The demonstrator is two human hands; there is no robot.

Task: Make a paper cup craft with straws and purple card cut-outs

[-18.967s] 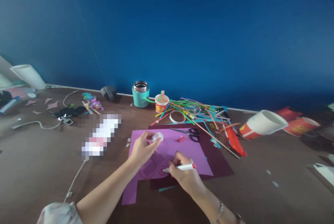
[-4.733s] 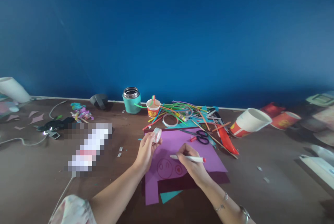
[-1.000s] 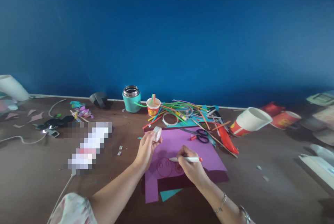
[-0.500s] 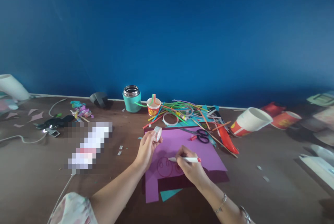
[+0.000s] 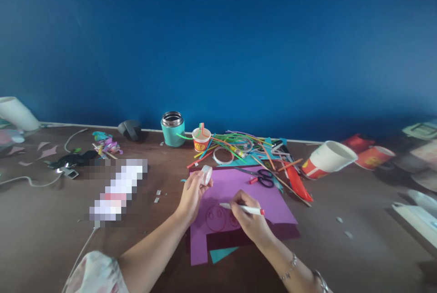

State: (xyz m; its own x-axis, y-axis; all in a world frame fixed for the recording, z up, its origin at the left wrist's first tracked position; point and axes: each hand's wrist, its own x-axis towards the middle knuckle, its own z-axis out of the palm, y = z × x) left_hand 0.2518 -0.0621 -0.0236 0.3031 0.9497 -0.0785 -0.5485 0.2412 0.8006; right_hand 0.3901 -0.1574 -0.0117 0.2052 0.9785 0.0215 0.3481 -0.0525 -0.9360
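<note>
A white marker with a red end (image 5: 251,210) is gripped in my right hand (image 5: 251,220), its tip over the purple paper (image 5: 239,188). On the paper, left of that hand, a red circle (image 5: 215,230) encloses two small ovals; more red lines are partly hidden by my fingers. My left hand (image 5: 193,192) is closed around a small roll of clear tape (image 5: 206,175), raised above the paper's upper left edge. Black-handled scissors (image 5: 265,178) and a red marker cap (image 5: 253,180) lie on the paper's upper right.
Behind the paper lies a heap of coloured pipe cleaners (image 5: 239,145). A teal thermos (image 5: 173,131) and a small paper cup (image 5: 201,139) stand beside it. Larger paper cups (image 5: 327,161) lie to the right. A teal paper scrap (image 5: 222,254) is in front; a cable (image 5: 82,252) runs at left.
The marker's tip has risen slightly towards the top of the red circle, its red end dipping a little. My left hand and the tape have barely moved.
</note>
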